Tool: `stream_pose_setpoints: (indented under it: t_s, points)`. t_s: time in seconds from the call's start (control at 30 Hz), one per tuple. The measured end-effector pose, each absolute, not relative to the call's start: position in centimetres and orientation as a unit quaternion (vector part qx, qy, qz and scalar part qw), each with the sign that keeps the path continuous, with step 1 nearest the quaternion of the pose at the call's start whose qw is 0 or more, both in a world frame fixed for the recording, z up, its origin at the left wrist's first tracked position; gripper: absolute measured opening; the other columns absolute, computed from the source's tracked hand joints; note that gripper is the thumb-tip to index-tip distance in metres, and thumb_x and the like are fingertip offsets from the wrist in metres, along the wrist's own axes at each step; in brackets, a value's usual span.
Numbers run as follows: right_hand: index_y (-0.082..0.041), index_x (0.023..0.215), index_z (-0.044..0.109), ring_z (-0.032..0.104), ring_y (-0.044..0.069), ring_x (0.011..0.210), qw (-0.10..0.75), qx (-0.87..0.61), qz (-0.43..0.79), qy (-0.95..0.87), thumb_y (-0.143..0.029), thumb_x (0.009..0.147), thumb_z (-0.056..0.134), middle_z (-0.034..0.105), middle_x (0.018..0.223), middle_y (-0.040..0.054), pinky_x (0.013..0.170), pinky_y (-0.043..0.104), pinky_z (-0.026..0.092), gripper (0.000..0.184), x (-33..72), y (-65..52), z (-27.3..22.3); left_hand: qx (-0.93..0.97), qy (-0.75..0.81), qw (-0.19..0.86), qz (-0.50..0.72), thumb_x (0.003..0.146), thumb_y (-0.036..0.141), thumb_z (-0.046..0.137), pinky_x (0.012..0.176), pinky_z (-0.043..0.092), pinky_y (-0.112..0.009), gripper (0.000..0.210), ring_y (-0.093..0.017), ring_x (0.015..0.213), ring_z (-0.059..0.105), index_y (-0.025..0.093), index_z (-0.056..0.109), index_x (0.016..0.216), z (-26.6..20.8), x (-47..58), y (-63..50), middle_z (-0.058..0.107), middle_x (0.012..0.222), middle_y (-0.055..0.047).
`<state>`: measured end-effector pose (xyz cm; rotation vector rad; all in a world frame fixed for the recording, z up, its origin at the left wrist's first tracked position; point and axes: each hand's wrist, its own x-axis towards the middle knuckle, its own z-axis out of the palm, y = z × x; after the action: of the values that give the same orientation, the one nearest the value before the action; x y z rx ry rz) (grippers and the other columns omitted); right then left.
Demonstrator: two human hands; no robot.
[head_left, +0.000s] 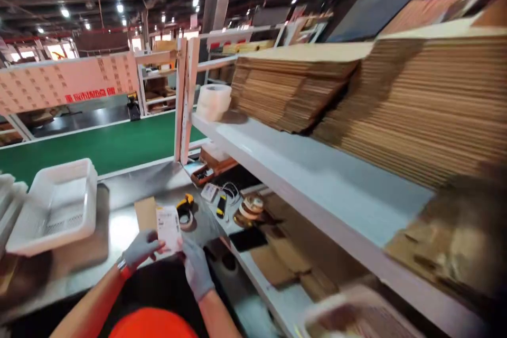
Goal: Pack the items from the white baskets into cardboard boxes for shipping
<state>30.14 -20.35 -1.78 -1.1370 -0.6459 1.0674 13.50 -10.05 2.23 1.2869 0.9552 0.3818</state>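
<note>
Head view: white printed slip (168,224), pinched at lower edges by gloved left hand (141,248) and right hand (196,268). Best kept flat and taut, with print uncovered.

Blurred Chinese characters (90,94) on banner (39,86), label (168,226) illegible

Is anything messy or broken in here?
Nothing looks spilled or broken. Only the cardboard pieces on the lower shelf look a bit messy: they lie loosely and overlap, while the big cardboard stack above is piled evenly. The picture's edges are too blurry to judge.
</note>
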Motion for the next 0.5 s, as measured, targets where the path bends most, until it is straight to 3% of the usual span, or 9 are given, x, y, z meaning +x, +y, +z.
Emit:
stream_pose_setpoints:
  t_s: [0.07, 0.13, 0.3, 0.5]
  points:
    - [-0.025, 0.078, 0.08, 0.082, 0.036, 0.089, 0.665, -0.472, 0.538, -0.213, -0.069, 0.08, 0.091, 0.083, 0.077, 0.0081, 0.087, 0.053, 0.07, 0.045, 29.8, -21.2, -2.7, 0.546, 0.427, 0.705, 0.152, 0.053, 0.076, 0.102, 0.062, 0.054, -0.028, 0.077, -0.022, 0.08, 0.074, 0.015, 0.08, 0.094, 1.1, 15.1, -12.4, 0.082, 0.092, -0.012]
    - [-0.025, 0.073, 0.078, 0.082, 0.035, 0.09, 0.665, -0.46, 0.564, -0.166, -0.068, 0.073, 0.095, 0.084, 0.077, 0.0082, 0.091, 0.053, 0.069, 0.046, 30.0, -22.2, -3.1, 0.505, 0.452, 0.715, 0.17, 0.058, 0.074, 0.1, 0.062, 0.056, -0.028, 0.075, -0.024, 0.081, 0.078, 0.013, 0.083, 0.097, -0.1, 16.3, -14.4, 0.085, 0.094, -0.016]
    - [-0.024, 0.098, 0.089, 0.084, 0.036, 0.099, 0.646, -0.466, 0.583, -0.16, -0.076, 0.077, 0.094, 0.089, 0.099, 0.0132, 0.099, 0.055, 0.069, 0.057, 31.5, -25.5, -3.7, 0.451, 0.487, 0.72, 0.204, 0.064, 0.062, 0.099, 0.061, 0.057, -0.028, 0.065, -0.025, 0.081, 0.081, 0.011, 0.084, 0.102, -1.6, 17.4, -16.7, 0.087, 0.096, -0.017]
    - [-0.024, 0.1, 0.091, 0.084, 0.034, 0.097, 0.645, -0.459, 0.598, -0.126, -0.074, 0.071, 0.1, 0.09, 0.101, 0.0126, 0.103, 0.054, 0.068, 0.058, 32.4, -27.1, -4.4, 0.434, 0.502, 0.719, 0.207, 0.065, 0.057, 0.099, 0.06, 0.058, -0.028, 0.066, -0.025, 0.08, 0.082, 0.01, 0.084, 0.11, -1.6, 17.8, -17.4, 0.088, 0.101, -0.018]
